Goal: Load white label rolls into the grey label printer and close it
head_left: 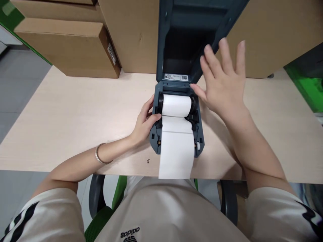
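A dark blue-grey label printer [199, 134] sits on the table with its lid [163, 43] raised upright. Inside it lies a white label roll [176, 105], its paper strip [176, 154] running out over the front and past the table edge. My left hand [145, 122] grips the printer's left side, thumb on top of the rim near the roll and the other fingers down the outside. Spread wide, my right hand [224, 77] is raised by the lid's right edge, holding nothing. Whether its fingertips touch the lid, I cannot tell.
A flat cardboard box [65, 50] leans at the back left. Larger cardboard [136, 37] stands behind the printer and reaches to the right. Below the table's front edge are a chair's black armrests [97, 195]. A green object [308, 87] shows at the far right.
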A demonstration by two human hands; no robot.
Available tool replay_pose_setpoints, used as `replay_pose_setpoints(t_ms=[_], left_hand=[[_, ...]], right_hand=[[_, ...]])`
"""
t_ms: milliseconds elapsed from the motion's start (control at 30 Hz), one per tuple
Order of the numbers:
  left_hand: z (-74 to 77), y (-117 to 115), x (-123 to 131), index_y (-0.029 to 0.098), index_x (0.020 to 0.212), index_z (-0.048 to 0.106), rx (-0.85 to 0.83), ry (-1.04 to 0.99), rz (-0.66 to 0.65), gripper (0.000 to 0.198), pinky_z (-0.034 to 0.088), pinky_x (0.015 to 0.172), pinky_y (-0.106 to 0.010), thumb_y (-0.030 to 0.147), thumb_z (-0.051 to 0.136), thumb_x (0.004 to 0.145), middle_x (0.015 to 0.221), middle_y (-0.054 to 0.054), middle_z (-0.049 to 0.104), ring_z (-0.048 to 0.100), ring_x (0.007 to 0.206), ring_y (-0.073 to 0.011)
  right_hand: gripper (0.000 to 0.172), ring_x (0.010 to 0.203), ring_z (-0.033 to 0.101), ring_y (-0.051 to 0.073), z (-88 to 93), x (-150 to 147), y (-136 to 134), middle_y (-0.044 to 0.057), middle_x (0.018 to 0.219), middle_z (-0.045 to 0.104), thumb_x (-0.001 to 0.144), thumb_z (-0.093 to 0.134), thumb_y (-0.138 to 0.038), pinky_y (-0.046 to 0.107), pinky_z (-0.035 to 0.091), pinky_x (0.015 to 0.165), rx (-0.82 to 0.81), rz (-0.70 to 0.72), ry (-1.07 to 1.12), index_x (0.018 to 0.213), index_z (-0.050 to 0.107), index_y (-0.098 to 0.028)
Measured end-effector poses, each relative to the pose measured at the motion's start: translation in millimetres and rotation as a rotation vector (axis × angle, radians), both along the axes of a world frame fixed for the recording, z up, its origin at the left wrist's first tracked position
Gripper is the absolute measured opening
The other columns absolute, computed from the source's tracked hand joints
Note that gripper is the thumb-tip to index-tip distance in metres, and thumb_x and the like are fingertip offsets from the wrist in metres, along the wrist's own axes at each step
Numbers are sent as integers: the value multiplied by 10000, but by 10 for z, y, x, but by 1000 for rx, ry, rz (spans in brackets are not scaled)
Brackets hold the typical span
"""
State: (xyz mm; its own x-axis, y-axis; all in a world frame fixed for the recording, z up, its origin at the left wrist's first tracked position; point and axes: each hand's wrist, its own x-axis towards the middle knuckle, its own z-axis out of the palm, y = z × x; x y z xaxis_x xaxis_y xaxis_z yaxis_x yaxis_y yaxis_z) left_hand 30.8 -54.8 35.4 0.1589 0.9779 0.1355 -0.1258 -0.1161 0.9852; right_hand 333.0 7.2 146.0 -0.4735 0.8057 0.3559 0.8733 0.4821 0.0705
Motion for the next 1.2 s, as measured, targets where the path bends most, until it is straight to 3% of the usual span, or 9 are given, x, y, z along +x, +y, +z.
replay_pose_setpoints(t_ms=[100,233,333,433,600,767,900,1067,1200], left_hand=[[15,-12,-8,324,1735,709,1,17,-4,756,443,1516,-684,494,872,1017,1918,-72,659,556,1799,-504],[-1,5,-29,322,1765,697,11,21,-21,764,310,1600,-682,468,851,1031,1938,-61,639,425,1897,-506],[-27,27,-42,334,1762,703,17,7,-54,754,289,1605,-700,476,849,1036,1941,-57,631,458,1874,-516],[-48,44,-45,356,1728,738,30,7,-56,707,306,1600,-692,469,845,1038,1932,-35,641,478,1859,-503],[-81,63,-48,335,1766,716,62,63,-25,750,387,1565,-692,456,827,1034,1911,-62,665,549,1808,-487],[-115,78,-72,363,1771,704,103,74,-38,754,407,1560,-672,516,848,1047,1877,-53,696,551,1803,-484],[-136,81,-91,384,1782,686,112,55,-65,763,420,1552,-662,534,866,1056,1898,-41,672,575,1779,-481],[-217,118,-124,345,1848,606,169,108,-73,852,463,1521,-650,661,827,1088,1943,-89,618,582,1776,-479],[-298,169,-154,359,1892,529,223,140,-114,906,590,1422,-569,693,804,1096,1984,-96,569,610,1764,-430]], right_hand=[[655,1890,409,383,1,-84,-67,139,1908,584,1309,305,-362,791,139,1582,-89,40,26,1849,624,-176],[609,1488,781,341,10,-234,-183,126,1543,857,1275,339,-319,715,410,1511,-251,195,134,1615,836,-230],[575,1461,774,382,-74,-347,-214,173,1576,826,1232,492,-425,632,567,1351,-321,236,64,1657,794,-184],[808,1441,759,433,-179,-442,-190,245,1600,784,1090,728,-506,596,608,1246,-309,155,-68,1786,664,-102],[733,1327,799,406,-198,-512,-125,225,1445,849,1012,801,-446,640,520,1389,-296,148,-138,1637,732,-69],[647,1325,804,403,95,-418,-289,188,1446,840,1008,789,-360,757,307,1544,-155,215,-55,1614,714,-146],[601,1447,792,431,516,-126,-607,232,1454,815,1143,721,-563,687,293,1583,-43,297,151,1569,706,-139],[904,1541,733,496,748,478,-680,187,1545,747,1050,638,-996,625,600,1341,-178,18,161,1638,689,-310],[848,1303,791,498,608,691,-346,149,1344,799,789,970,-737,671,670,1110,-360,-206,11,1480,752,-296]])
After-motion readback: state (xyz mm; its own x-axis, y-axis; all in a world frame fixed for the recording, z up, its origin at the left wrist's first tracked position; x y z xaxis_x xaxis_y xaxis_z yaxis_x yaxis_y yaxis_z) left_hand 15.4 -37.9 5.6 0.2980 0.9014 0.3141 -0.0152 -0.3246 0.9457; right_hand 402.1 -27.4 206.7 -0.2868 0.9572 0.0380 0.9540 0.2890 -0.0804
